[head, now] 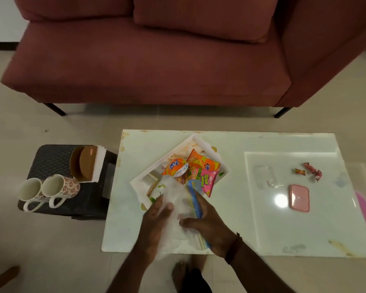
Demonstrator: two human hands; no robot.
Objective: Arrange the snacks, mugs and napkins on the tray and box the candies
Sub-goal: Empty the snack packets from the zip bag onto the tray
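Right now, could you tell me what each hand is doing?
Left hand: closed on the clear plastic bag.
Right hand: closed on the same bag, at its blue-edged side.

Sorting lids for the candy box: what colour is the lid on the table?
Pink lid, clearest in the head view.

Dim, warm indoor light — a round glare spot on the glossy table [281, 200] — soft motion blur, wide-angle bowing at the edges.
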